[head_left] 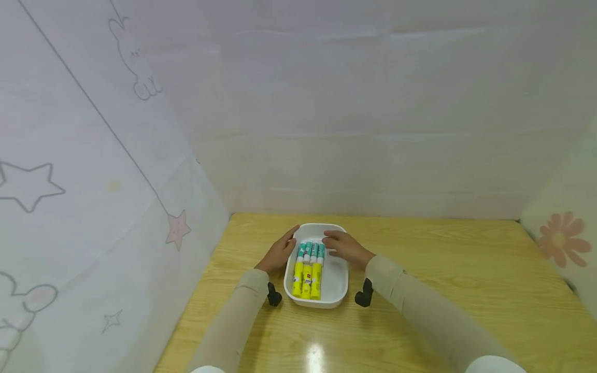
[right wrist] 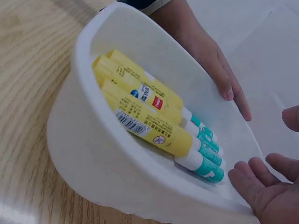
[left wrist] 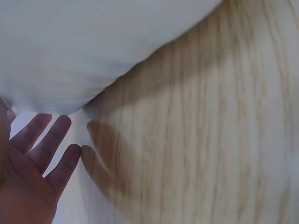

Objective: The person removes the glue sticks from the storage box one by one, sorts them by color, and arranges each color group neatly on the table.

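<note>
Three yellow tubes lie side by side in a white tray, with four green-and-white tubes just beyond them (green ends facing away). The left hand, fingers straight, rests at its left rim; the right hand, fingers apart, holds nothing at its right rim, over the table.

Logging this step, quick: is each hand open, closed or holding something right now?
Left hand: open, fingers straight, at the left side of the tray.
Right hand: open, over the tray's right edge, holding nothing.
</note>
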The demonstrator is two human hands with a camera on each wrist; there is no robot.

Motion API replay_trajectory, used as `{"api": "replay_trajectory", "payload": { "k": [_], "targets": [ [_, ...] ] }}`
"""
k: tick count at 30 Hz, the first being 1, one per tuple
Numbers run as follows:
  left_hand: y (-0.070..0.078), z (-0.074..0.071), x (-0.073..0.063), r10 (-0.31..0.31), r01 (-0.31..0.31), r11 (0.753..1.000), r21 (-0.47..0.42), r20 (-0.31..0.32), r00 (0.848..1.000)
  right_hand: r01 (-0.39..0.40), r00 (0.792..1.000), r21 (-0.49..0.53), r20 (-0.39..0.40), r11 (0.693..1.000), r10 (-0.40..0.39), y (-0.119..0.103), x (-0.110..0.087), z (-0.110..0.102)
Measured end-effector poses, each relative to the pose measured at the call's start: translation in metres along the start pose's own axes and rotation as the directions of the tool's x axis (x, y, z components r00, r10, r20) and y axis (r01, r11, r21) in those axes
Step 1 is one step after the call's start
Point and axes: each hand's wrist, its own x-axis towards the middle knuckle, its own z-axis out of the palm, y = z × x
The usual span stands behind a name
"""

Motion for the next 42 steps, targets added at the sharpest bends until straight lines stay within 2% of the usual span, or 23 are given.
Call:
{"api": "replay_trajectory", "payload": {
  "k": [4,8,12,15,19,22,30,35,42],
  "targets": [
    [-0.001,0.002,0.002,0.001,-0.001,1.0,0.014,-0.015,1.0,0.036,0.999,-0.135,-0.029,0.99,-0.041,0.008,0.006,-0.003],
    [-0.003,0.004,0.005,-0.022,0.022,1.0,0.02,-0.027,0.999,0.01,1.0,-0.204,-0.014,0.979,-0.013,0.007,0.013,-0.004],
    [-0.002,0.004,0.008,-0.056,0.056,0.998,-0.012,-0.029,0.998,-0.1,0.995,-0.235,-0.001,0.967,0.103,-0.003,0.021,-0.003],
    [-0.001,0.004,0.01,-0.063,0.062,0.998,-0.031,-0.027,0.998,-0.201,0.979,-0.291,-0.037,0.935,0.199,-0.011,0.028,-0.001],
    [-0.002,0.006,0.013,-0.052,0.051,0.998,-0.031,-0.035,0.998,-0.286,0.958,-0.369,-0.097,0.884,0.269,-0.015,0.035,0.005],
    [-0.004,0.007,0.013,-0.049,0.048,0.998,-0.037,-0.036,0.998,-0.318,0.948,-0.376,-0.121,0.87,0.294,-0.009,0.04,0.011],
    [-0.009,0.012,0.008,-0.046,0.042,0.995,-0.094,-0.042,0.998,-0.376,0.923,-0.242,-0.185,0.894,0.338,0.014,0.049,0.025],
    [-0.01,0.01,0.009,-0.06,0.053,0.988,-0.145,-0.04,0.997,-0.366,0.924,-0.222,-0.201,0.904,0.325,0.013,0.052,0.027],
    [-0.011,0.008,0.011,-0.06,0.055,0.982,-0.181,-0.022,0.998,-0.386,0.915,-0.218,-0.215,0.897,0.341,0.008,0.051,0.027]
  ]
}}
